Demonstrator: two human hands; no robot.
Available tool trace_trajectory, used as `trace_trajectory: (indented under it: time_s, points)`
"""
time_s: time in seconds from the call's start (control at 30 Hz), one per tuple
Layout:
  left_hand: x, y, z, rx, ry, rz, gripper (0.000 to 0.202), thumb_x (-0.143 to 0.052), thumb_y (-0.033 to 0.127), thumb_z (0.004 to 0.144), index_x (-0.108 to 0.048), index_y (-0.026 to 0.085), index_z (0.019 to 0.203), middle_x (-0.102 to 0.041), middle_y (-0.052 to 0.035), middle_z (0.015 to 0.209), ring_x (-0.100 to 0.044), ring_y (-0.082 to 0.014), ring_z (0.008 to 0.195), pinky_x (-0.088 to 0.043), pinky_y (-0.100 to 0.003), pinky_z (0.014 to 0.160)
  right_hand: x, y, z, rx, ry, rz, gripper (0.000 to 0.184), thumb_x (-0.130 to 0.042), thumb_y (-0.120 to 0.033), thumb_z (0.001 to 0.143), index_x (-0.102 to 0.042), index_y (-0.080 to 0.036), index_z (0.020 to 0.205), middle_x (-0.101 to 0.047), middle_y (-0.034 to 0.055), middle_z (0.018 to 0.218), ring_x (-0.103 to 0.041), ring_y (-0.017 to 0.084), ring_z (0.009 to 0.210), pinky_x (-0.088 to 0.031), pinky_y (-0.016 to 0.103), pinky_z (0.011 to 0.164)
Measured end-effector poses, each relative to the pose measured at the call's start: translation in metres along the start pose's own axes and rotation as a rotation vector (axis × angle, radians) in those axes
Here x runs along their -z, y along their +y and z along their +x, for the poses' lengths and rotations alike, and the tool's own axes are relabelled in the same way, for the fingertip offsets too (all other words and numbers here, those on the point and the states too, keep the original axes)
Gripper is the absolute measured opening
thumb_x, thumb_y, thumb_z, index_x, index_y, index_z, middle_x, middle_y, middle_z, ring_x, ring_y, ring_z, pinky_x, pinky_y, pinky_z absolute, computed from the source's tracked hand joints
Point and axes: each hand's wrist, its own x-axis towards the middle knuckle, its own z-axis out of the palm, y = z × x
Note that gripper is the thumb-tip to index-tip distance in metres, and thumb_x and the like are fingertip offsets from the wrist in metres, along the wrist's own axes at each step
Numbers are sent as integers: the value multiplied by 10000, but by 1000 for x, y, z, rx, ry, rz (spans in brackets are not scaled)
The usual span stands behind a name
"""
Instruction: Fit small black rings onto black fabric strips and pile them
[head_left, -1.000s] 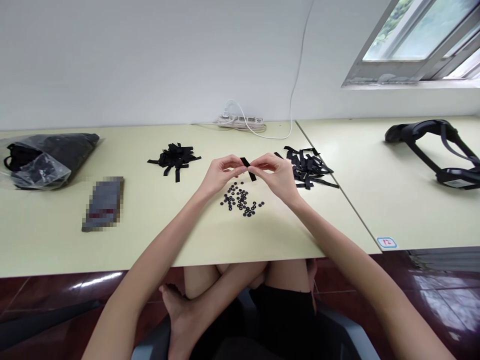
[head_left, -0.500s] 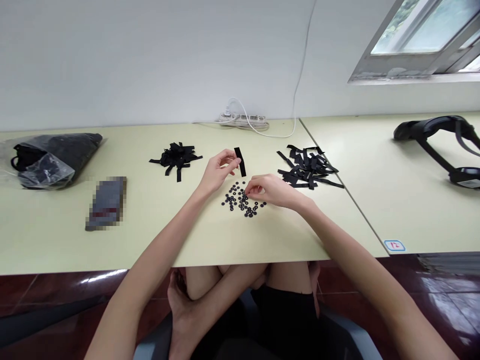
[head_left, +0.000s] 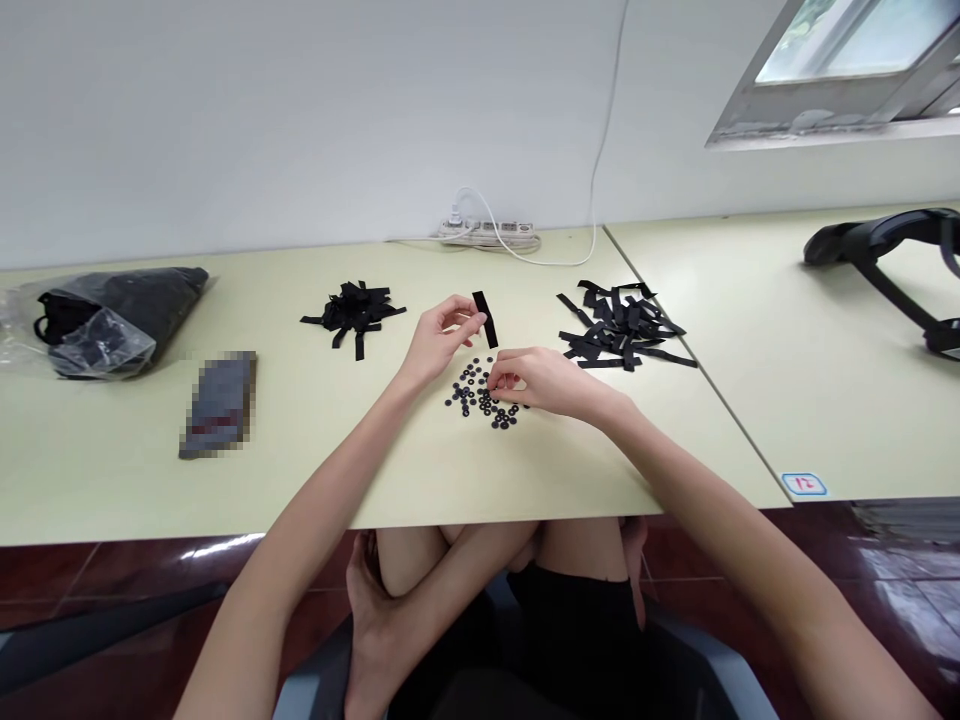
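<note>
My left hand pinches a short black strap piece upright above the table. My right hand rests low on the table, its fingertips pinched at the edge of a scatter of several small black rings. A loose heap of black strap pieces lies to the right of my hands. A smaller, tighter heap of black pieces lies to the left.
The pale table meets a second table on the right. A plastic bag of black material, a blurred dark packet, a power strip by the wall, and a black headset also lie here.
My right hand let go of the strap piece and dropped to the rings. My left hand kept the strap raised. The view shifted slightly.
</note>
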Motion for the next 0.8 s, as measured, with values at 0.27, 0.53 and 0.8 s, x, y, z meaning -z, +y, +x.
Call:
trace_trajectory:
  time_s: [0.27, 0.53, 0.8]
  points:
    - [-1, 0, -1, 30, -5, -6, 527, -905, 700, 839, -709, 222, 941, -707, -42, 981, -666, -157, 794, -604, -290, 693, -7, -1, 0, 31, 23, -54, 155, -637, -180, 1080, -776, -198, 1014, -805, 73, 1088, -711, 214, 872, -469, 338, 772]
    - [-1, 0, -1, 35, -14, 12, 520, -906, 687, 848, -707, 220, 958, -706, -39, 949, -686, -173, 842, -600, -293, 711, -3, 1, 0, 35, -28, -36, 119, -664, -171, 1090, -770, -191, 1040, -803, 85, 1137, -738, 245, 971, -508, 355, 838]
    - [-1, 1, -2, 41, -19, 22, 531, -918, 694, 837, -704, 219, 938, -699, -42, 946, -681, -178, 844, -594, -284, 695, -2, -3, -2, 75, -26, -24, 207, -600, -229, 1147, -778, -184, 1052, -781, 96, 1128, -730, 229, 897, -532, 358, 824]
